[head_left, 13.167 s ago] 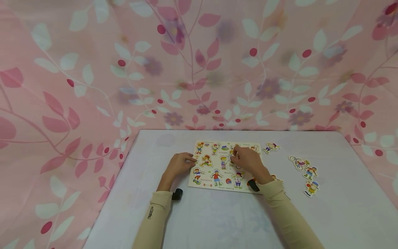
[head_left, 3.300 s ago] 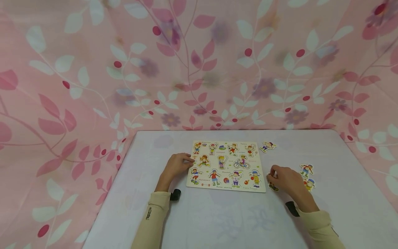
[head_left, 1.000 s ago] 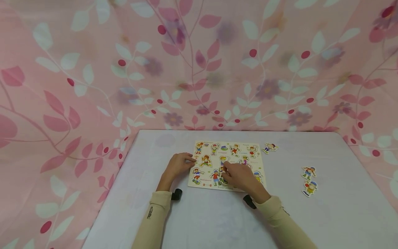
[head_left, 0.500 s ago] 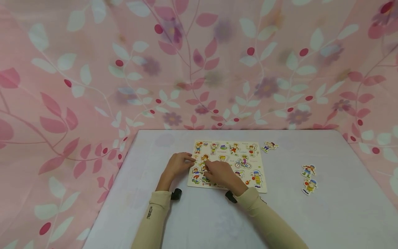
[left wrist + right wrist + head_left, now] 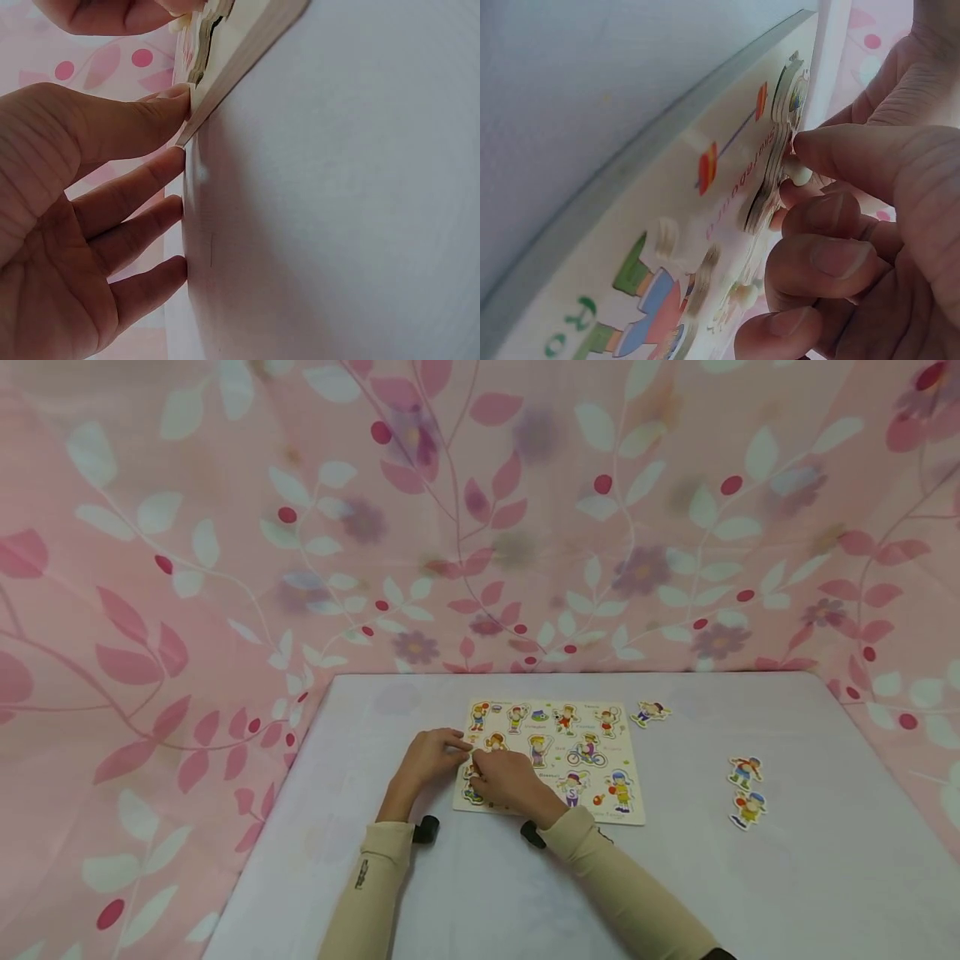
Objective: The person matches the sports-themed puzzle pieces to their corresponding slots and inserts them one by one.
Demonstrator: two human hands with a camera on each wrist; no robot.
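Observation:
A light puzzle board with printed sports figures lies on the table. My left hand rests at its left side; in the left wrist view the thumb touches the board's edge and the other fingers, fairly straight, touch the white cloth. Over the board's lower left, my right hand pinches the small white knob of a skateboarder puzzle piece between thumb and index finger. The piece is at the skateboarder spot; whether it sits fully flat I cannot tell. Its face is mostly hidden by my fingers.
Loose puzzle pieces lie right of the board: one dark-capped figure near the top corner, and two figures close together, one in a red top and one in yellow. A pink floral curtain hangs behind the table.
My right hand picked up the skateboarder piece beside the board, then carried it leftward across to the lower left. The bicycle piece is now on the board. My left hand has stayed put.

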